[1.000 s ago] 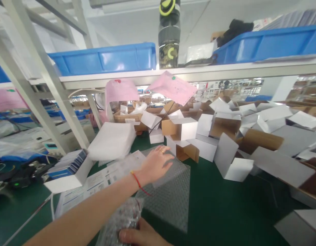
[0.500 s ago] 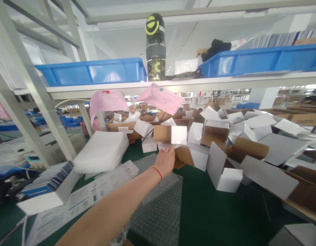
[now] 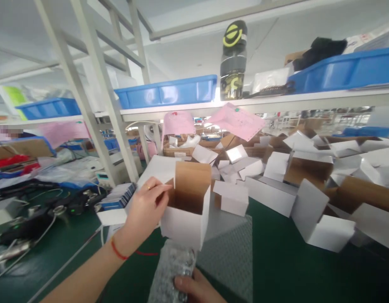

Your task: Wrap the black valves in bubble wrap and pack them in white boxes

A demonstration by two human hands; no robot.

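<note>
My left hand pinches the left side wall of an open white cardboard box, brown inside, held up over the bench. Its flap stands up at the back, and no contents show in the part I can see. Just below and in front of the box, my right hand grips a bubble-wrapped package, thumb on top. What the clear wrap encloses is too blurred to name. Beneath the box lies a flat sheet of bubble wrap on the green bench top.
Several open white boxes crowd the right and back. A small box of blue-edged cards stands at left, near cables and black devices. Overhead, a shelf carries blue bins and a bottle; pink papers hang from it.
My left hand has drawn back from the box pile, bringing a white box nearer. My right hand with the wrapped package has come into view. The camera has turned left.
</note>
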